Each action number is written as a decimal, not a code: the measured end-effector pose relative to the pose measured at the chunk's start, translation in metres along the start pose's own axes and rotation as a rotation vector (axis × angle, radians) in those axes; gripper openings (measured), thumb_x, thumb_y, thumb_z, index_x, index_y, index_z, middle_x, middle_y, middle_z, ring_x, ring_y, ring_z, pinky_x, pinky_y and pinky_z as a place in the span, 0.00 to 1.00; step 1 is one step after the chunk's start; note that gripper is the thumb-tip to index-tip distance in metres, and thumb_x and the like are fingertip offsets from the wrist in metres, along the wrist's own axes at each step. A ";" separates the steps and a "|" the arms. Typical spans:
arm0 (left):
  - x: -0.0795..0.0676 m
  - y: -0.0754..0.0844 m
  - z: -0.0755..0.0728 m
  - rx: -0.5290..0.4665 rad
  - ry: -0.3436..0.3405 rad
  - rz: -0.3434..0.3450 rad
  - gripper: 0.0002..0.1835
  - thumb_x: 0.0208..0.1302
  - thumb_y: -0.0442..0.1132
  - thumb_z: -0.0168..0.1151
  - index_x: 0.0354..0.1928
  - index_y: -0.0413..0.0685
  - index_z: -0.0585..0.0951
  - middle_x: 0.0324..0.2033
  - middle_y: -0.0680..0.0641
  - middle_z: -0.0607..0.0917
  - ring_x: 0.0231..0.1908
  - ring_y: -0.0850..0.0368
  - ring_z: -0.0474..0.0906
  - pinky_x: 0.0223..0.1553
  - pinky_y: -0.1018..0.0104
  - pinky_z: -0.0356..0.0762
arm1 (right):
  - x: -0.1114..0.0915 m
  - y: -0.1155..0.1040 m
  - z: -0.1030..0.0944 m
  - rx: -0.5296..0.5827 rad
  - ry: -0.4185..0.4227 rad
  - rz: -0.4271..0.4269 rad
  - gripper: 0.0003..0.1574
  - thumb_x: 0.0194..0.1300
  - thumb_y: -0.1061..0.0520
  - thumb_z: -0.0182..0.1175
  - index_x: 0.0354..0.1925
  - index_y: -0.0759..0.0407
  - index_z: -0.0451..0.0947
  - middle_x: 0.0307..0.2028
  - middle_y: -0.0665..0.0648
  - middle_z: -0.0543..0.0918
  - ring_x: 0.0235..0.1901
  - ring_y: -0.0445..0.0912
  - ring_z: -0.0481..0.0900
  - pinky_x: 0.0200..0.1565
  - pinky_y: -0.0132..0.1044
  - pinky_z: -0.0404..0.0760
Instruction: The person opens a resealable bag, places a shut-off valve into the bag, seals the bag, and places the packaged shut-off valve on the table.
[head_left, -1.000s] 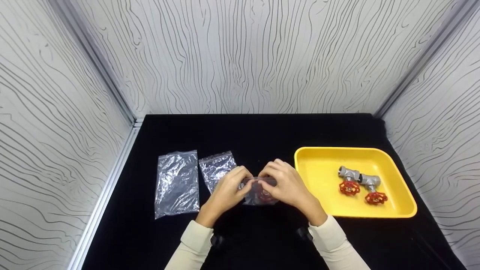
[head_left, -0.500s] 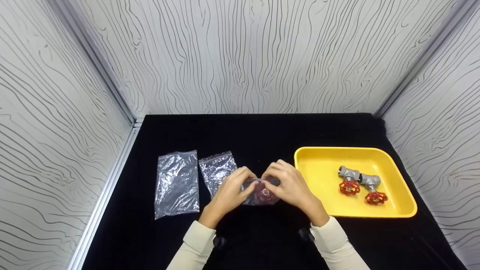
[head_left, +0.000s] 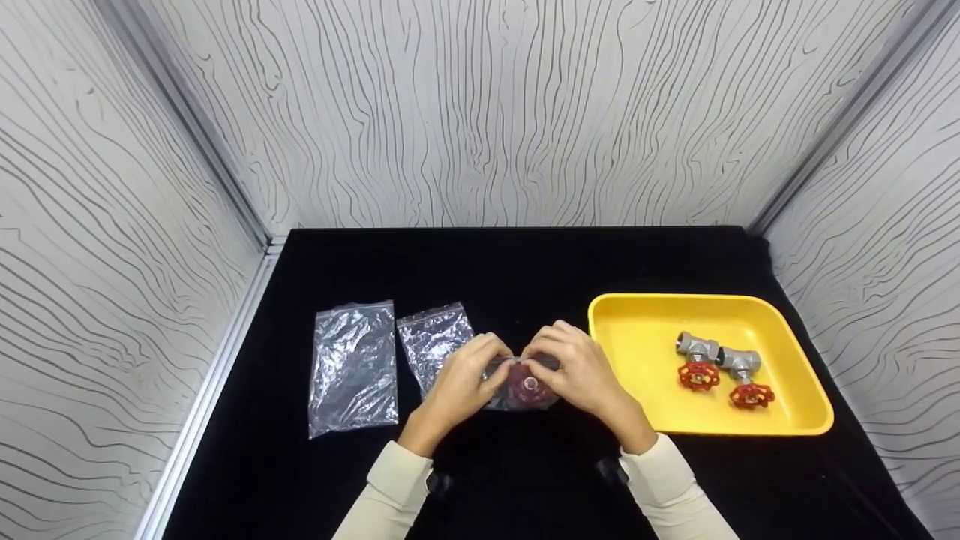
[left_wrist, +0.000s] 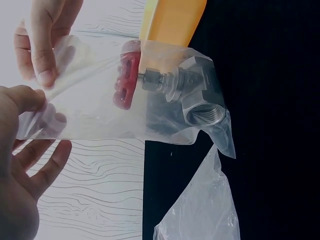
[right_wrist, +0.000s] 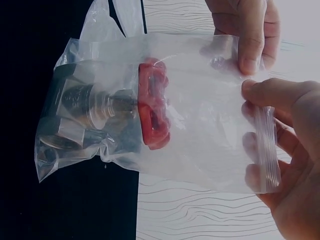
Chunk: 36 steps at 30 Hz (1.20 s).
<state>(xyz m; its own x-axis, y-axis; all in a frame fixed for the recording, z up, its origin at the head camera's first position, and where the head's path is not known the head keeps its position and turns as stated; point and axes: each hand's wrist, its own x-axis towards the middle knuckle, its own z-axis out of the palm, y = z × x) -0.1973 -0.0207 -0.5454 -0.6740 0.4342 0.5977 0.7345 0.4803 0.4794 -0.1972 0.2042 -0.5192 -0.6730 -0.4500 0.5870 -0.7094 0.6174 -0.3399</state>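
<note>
Between my hands a clear zip bag [right_wrist: 200, 155] is held upright by its top edge. Inside it sits a metal valve [left_wrist: 197, 90] with a red handwheel [right_wrist: 152, 102], wheel up and body at the bag's bottom. My left hand [head_left: 461, 375] pinches the top edge between thumb and fingers. Right beside it, my right hand [head_left: 576, 369] pinches the same edge, thumbs almost touching. In the right wrist view, the right fingers show through the plastic behind the zip strip [right_wrist: 267, 150]. Whether the zip is fully sealed cannot be told.
Two more clear zip bags lie flat to the left, a larger one [head_left: 354, 367] and a smaller one [head_left: 435, 337] near my left hand. On the right stands a yellow tray [head_left: 630, 420] with two red-wheeled valves [head_left: 699, 364]. Patterned walls [head_left: 480, 112] enclose the black tabletop [head_left: 525, 480].
Over the first half second both hands shifted slightly right along the bag's top edge, and the red handwheel came into clearer view. Since then they have barely moved.
</note>
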 end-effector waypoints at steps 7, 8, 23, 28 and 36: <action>0.000 0.001 0.000 0.006 0.024 0.009 0.03 0.70 0.34 0.68 0.39 0.50 0.84 0.36 0.52 0.86 0.38 0.59 0.83 0.42 0.67 0.85 | -0.002 0.002 -0.004 0.005 -0.007 0.057 0.10 0.57 0.57 0.80 0.35 0.47 0.88 0.35 0.43 0.86 0.37 0.40 0.77 0.38 0.35 0.81; 0.000 0.001 -0.001 0.004 0.025 0.006 0.03 0.71 0.34 0.68 0.39 0.50 0.84 0.36 0.52 0.86 0.38 0.59 0.83 0.42 0.66 0.85 | -0.002 0.003 -0.005 0.003 -0.010 0.064 0.10 0.57 0.57 0.80 0.35 0.47 0.88 0.35 0.43 0.86 0.37 0.39 0.77 0.38 0.34 0.81; 0.000 0.000 0.000 -0.013 0.017 -0.003 0.01 0.73 0.35 0.67 0.40 0.48 0.83 0.37 0.51 0.86 0.38 0.58 0.83 0.44 0.67 0.86 | -0.007 0.009 -0.007 0.046 -0.009 0.073 0.12 0.57 0.62 0.79 0.34 0.48 0.86 0.34 0.43 0.85 0.35 0.40 0.77 0.37 0.36 0.81; -0.001 0.000 0.000 -0.017 0.009 -0.012 0.03 0.75 0.36 0.65 0.40 0.47 0.83 0.37 0.51 0.86 0.39 0.59 0.83 0.44 0.68 0.86 | -0.007 0.009 -0.007 0.048 -0.009 0.055 0.11 0.58 0.62 0.78 0.34 0.49 0.86 0.34 0.43 0.86 0.37 0.40 0.79 0.39 0.37 0.82; 0.000 -0.001 0.000 0.003 0.021 0.000 0.02 0.71 0.34 0.68 0.40 0.48 0.83 0.36 0.52 0.86 0.38 0.60 0.83 0.43 0.69 0.85 | -0.008 0.011 -0.007 0.055 -0.001 0.039 0.09 0.60 0.61 0.78 0.35 0.48 0.87 0.35 0.43 0.87 0.36 0.40 0.78 0.38 0.35 0.80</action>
<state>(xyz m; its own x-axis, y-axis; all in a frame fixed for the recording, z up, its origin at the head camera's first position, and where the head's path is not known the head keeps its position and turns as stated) -0.1977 -0.0208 -0.5458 -0.6722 0.4184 0.6108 0.7342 0.4826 0.4775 -0.1975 0.2193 -0.5222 -0.7005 -0.4269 0.5719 -0.6931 0.5978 -0.4027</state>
